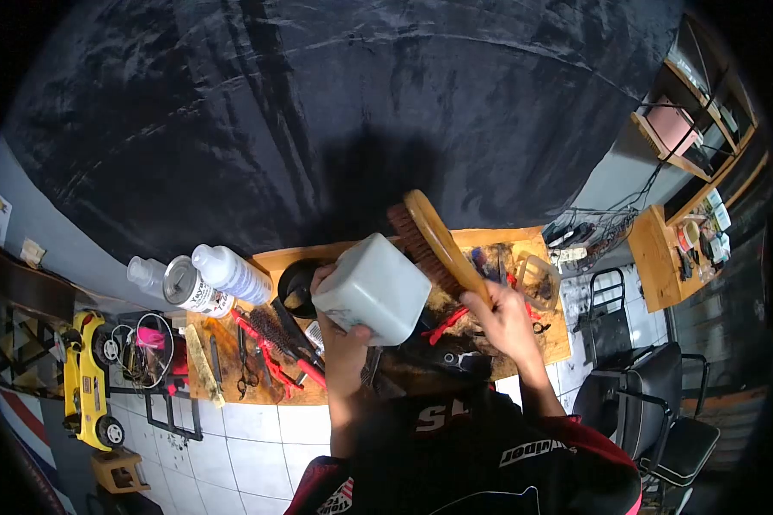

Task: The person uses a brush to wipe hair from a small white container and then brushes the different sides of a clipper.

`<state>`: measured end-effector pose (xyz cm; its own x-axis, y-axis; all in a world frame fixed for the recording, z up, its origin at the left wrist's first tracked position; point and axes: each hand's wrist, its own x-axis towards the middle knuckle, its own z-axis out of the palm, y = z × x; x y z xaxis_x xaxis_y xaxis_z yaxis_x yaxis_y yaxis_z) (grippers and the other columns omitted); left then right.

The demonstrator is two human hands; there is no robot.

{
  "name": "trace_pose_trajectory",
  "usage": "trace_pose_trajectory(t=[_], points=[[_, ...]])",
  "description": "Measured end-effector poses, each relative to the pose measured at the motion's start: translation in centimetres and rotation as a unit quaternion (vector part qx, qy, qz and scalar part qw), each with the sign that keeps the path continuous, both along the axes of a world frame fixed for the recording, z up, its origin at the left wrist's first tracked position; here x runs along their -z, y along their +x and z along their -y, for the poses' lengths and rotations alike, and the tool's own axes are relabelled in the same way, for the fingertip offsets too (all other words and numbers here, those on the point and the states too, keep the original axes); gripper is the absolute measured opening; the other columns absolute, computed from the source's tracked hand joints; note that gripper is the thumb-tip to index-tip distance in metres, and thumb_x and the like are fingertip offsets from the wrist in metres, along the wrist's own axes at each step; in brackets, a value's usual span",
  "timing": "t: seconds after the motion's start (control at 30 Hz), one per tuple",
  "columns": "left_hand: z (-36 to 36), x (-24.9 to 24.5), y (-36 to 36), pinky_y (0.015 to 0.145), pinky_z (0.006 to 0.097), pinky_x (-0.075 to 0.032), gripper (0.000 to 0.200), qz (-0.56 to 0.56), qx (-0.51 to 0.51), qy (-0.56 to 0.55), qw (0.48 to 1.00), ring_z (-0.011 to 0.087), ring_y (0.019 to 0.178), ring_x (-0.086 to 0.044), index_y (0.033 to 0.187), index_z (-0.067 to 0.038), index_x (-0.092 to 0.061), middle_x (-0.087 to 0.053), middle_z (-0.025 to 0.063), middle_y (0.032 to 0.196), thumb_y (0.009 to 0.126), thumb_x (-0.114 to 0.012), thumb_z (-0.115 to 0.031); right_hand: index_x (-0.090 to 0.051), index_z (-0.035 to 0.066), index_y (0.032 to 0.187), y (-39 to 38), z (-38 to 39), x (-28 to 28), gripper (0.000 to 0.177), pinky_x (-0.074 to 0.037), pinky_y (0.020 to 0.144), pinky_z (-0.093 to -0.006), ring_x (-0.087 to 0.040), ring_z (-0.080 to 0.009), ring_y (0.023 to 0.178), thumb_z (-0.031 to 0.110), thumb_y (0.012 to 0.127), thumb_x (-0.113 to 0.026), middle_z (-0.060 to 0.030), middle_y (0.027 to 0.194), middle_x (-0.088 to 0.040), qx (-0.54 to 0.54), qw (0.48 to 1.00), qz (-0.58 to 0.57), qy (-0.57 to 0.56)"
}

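Observation:
My left hand (347, 354) is wrapped round a white, box-shaped container (376, 287), held tilted over the wooden table, its flat square face turned up towards me. My right hand (502, 319) grips the handle of a wooden brush (445, 245). The brush's dark reddish bristles point left towards the container, and its head rises above my fist. Behind the container sits a black bowl (295, 283). Below my hands, hair clippers (461, 361) lie near the table's front edge, and red clips (446, 326) rest beside the brush.
A wooden table (299, 394) holds scissors (247, 378), a round hairbrush (268, 328) and combs. A paint-style can (193, 287) and white bottles (232, 273) stand at its left end. Black chairs (629, 390) are at right; a yellow toy car (87, 382) hangs left. Dark cloth (489, 112) covers the wall.

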<state>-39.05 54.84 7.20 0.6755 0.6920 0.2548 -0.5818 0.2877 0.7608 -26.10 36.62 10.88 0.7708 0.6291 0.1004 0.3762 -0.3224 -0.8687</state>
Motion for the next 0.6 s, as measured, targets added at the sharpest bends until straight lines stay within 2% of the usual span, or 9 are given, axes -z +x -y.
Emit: trace_pose_trajectory(t=[0.17,0.27,0.3,0.4,0.43,0.47,0.53,0.57,0.6], points=[[0.1,-0.2,0.0,0.107,0.0358,-0.036,0.11,-0.018,-0.013,-0.015,1.0,0.0204,0.128,-0.042,0.145,-0.008,-0.024,-0.04,0.0089,0.139,0.063,-0.087,-0.047,-0.064,-0.003,0.09,-0.1,1.5,0.9,0.025,-0.043,0.056,-0.0344,-0.054,-0.0173,0.057,0.022,0.087,-0.068,-0.0154,0.065,-0.058,-0.047,0.996,-0.075,-0.003],[0.1,0.4,0.2,0.109,0.036,-0.033,0.109,-0.028,-0.027,-0.013,0.999,0.0207,0.13,-0.04,0.146,-0.009,-0.023,-0.04,0.0088,0.139,0.065,-0.086,-0.044,-0.064,-0.003,0.089,-1.6,1.3,-0.9,0.025,-0.045,0.058,-0.0357,-0.059,-0.0205,0.06,0.021,0.085,-0.07,-0.0157,0.067,-0.059,-0.15,0.988,-0.012,0.042],[0.1,0.9,0.0,0.11,0.0355,-0.031,0.104,-0.072,-0.028,-0.01,0.997,0.0214,0.129,-0.039,0.145,-0.01,-0.022,-0.039,0.008,0.138,0.068,-0.085,-0.041,-0.065,-0.003,0.09,-2.0,1.3,-1.5,0.025,-0.046,0.059,-0.0364,-0.062,-0.0238,0.063,0.02,0.083,-0.072,-0.0165,0.068,-0.06,-0.153,0.988,0.018,-0.027],[-0.6,2.1,-0.1,0.109,0.0383,-0.033,0.095,-0.01,-0.009,0.056,0.998,0.0232,0.134,-0.034,0.147,-0.014,-0.018,-0.034,0.008,0.144,0.078,-0.078,-0.039,-0.066,-0.003,0.091,-2.3,0.3,-1.8,0.025,-0.046,0.059,-0.0355,-0.06,-0.0222,0.061,0.021,0.084,-0.072,-0.0166,0.068,-0.06,-0.104,0.993,-0.038,-0.029],[-1.1,2.5,-0.1,0.108,0.0382,-0.034,0.094,0.005,-0.001,0.076,0.997,0.0244,0.132,-0.037,0.147,-0.016,-0.016,-0.035,0.0081,0.143,0.079,-0.077,-0.039,-0.067,-0.003,0.092,-2.1,0.2,-1.1,0.025,-0.045,0.057,-0.0336,-0.056,-0.017,0.058,0.021,0.085,-0.071,-0.0146,0.066,-0.061,-0.053,0.997,-0.041,-0.032],[-1.1,2.8,-0.3,0.108,0.0389,-0.034,0.094,0.012,0.006,0.061,0.998,0.0247,0.132,-0.037,0.147,-0.017,-0.015,-0.035,0.0076,0.143,0.079,-0.077,-0.039,-0.066,-0.003,0.091,-1.7,0.1,-0.8,0.025,-0.043,0.055,-0.0313,-0.051,-0.0116,0.057,0.022,0.086,-0.07,-0.0119,0.063,-0.059,-0.017,0.998,-0.048,-0.023],[-0.7,1.5,-0.6,0.108,0.0402,-0.034,0.095,0.024,0.023,0.028,0.999,0.0253,0.133,-0.037,0.147,-0.017,-0.015,-0.035,0.0066,0.143,0.079,-0.077,-0.039,-0.066,-0.003,0.092,-1.1,-0.1,-1.1,0.025,-0.042,0.053,-0.03,-0.049,-0.0092,0.057,0.021,0.087,-0.069,-0.0101,0.06,-0.056,0.027,0.999,-0.039,0.002],[-0.4,1.1,-0.5,0.108,0.0395,-0.031,0.089,0.003,-0.004,0.045,0.999,0.0227,0.128,-0.038,0.144,-0.016,-0.018,-0.037,0.0083,0.136,0.082,-0.069,-0.053,-0.066,-0.003,0.092,-0.7,0.0,-1.0,0.023,-0.042,0.054,-0.0299,-0.048,-0.0089,0.057,0.02,0.088,-0.067,-0.0087,0.059,-0.054,0.03,0.999,0.002,-0.017],[-0.4,1.4,-0.5,0.108,0.04,-0.032,0.085,0.012,0.008,-0.015,1.0,0.0228,0.128,-0.038,0.144,-0.016,-0.018,-0.037,0.0087,0.136,0.084,-0.062,-0.057,-0.066,-0.003,0.092,-0.7,0.2,-1.0,0.022,-0.042,0.054,-0.0298,-0.048,-0.0091,0.058,0.019,0.088,-0.067,-0.0088,0.06,-0.055,0.011,1.0,-0.012,-0.01]])
